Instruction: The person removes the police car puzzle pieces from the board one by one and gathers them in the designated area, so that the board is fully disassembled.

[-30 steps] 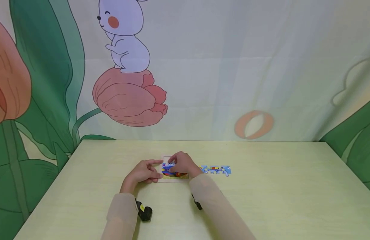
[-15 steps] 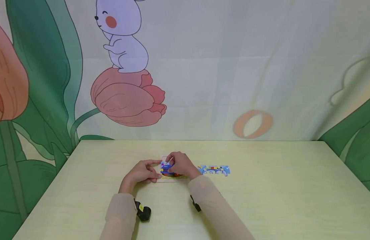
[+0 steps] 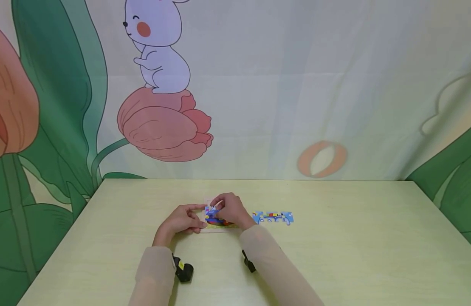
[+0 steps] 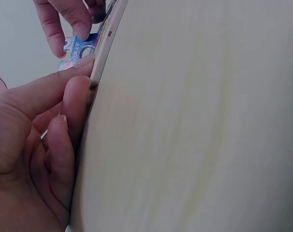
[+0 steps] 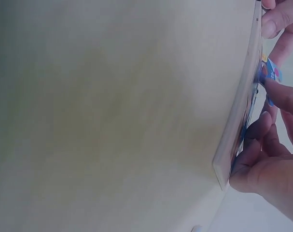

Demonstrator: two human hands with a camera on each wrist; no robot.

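A small jigsaw puzzle board (image 3: 220, 230) with a pale rim lies on the table, its picture partly covered by my hands. At its left edge, my left hand (image 3: 181, 219) holds the frame between thumb and fingers; the left wrist view shows the thumb (image 4: 54, 84) on the rim. My right hand (image 3: 234, 210) reaches over the board and pinches a blue puzzle piece (image 4: 77, 48) with printed lettering. That piece (image 5: 274, 72) is tilted up from the board in the right wrist view. Whether it touches its neighbours is hidden by the fingers.
Right of the board, several joined or closely set light-blue puzzle pieces (image 3: 273, 217) lie flat on the pale wooden table (image 3: 353, 246). Behind the table's far edge hangs a curtain (image 3: 258, 106) printed with a rabbit and flowers. Each wrist carries a small black camera (image 3: 184, 272).
My right hand has shifted slightly left over the board with the blue puzzle piece, which now shows more tilted. My left hand keeps its hold on the board's left edge.
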